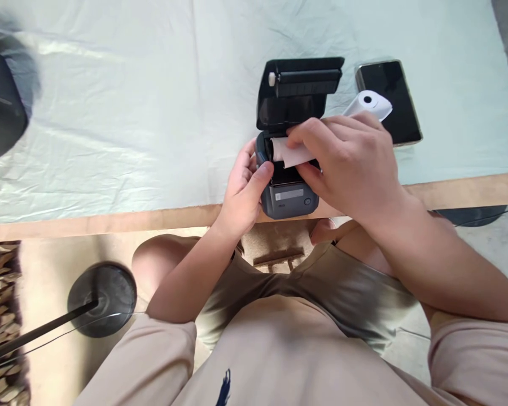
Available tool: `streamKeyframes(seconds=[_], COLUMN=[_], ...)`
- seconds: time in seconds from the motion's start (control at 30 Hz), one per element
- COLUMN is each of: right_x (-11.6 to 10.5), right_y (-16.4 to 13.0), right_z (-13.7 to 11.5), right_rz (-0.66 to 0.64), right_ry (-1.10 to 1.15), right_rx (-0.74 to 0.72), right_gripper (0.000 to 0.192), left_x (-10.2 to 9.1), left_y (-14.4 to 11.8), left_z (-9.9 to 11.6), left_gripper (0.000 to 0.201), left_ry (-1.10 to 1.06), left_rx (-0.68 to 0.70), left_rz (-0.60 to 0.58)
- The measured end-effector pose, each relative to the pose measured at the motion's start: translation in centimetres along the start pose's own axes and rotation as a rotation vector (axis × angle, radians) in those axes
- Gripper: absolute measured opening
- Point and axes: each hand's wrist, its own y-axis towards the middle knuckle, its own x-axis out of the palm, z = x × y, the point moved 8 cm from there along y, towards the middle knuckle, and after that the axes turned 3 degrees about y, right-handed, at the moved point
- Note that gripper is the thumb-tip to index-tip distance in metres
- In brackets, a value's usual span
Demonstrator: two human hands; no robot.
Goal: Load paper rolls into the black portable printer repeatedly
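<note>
Table (110, 224) took most of the view: pale green, wrinkled cloth (131, 113) on top, wooden strip along the near edge. Person sat up close to it, beige T-shirt (296, 355), olive shorts (245, 282).

Mini receipt printer (290, 211) was at the near edge of the table, right of centre, its front overlapping the wooden strip. Couldn't tell if it was resting or lifted. Lid (292, 113) stood flipped up at the back, paper bay exposed.

Right hand (351, 155) came in from the right over the bay, thumb and fingers pinching a white paper roll (290, 153) with a loose flap, partly inside the bay. Dark object (2, 107) cut off at the left edge, couldn't identify. Wood chips (0, 316) lay on the floor, lower left; round black base (110, 299) with a pole stood near them.

Smartphone (400, 93) lay screen up, dark display, beyond the right hand. Left hand (248, 189) was wrapped around the printer's left side, thumb at the bay rim.

Second paper roll (381, 106), dark core, overlapped the phone's near part, partly hidden by the right hand. Smaller bits: black roller (309, 77) inside the lid, pale sticker (289, 195) and round button (307, 201) on the printer front.
</note>
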Motion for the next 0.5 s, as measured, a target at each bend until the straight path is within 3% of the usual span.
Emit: streamKeyframes(seconds=[0.1,0.17,0.3,0.4,0.5], right_x=[0.2,0.0,-0.5,-0.6,-1.0], right_y=[-0.1,-0.4,-2.1,-3.5,-3.9], right_z=[0.0,-0.1,-1.4,-2.0,-1.1], right_rz=[0.022,0.088,0.278,0.389,0.456], right_ry=[0.051,0.06,0.06,0.133,0.281], right_rx=[-0.032,-0.089,-0.364,-0.559,-0.605], right_gripper=[0.024,0.032,0.031,0.03,0.037], left_x=[-0.1,-0.1,0.0,-0.1,-0.3], left_y=[-0.2,-0.3,-0.2,0.1,0.5], left_z=[-0.1,-0.2,-0.2,-0.5,-1.0], left_gripper=[0.068,0.067,0.064,0.077,0.097], left_ry=[0.016,0.004,-0.027,0.024,0.15], left_rx=[0.005,0.006,0.014,0.039,0.062], left_rz=[0.0,-0.004,-0.036,-0.099,-0.183])
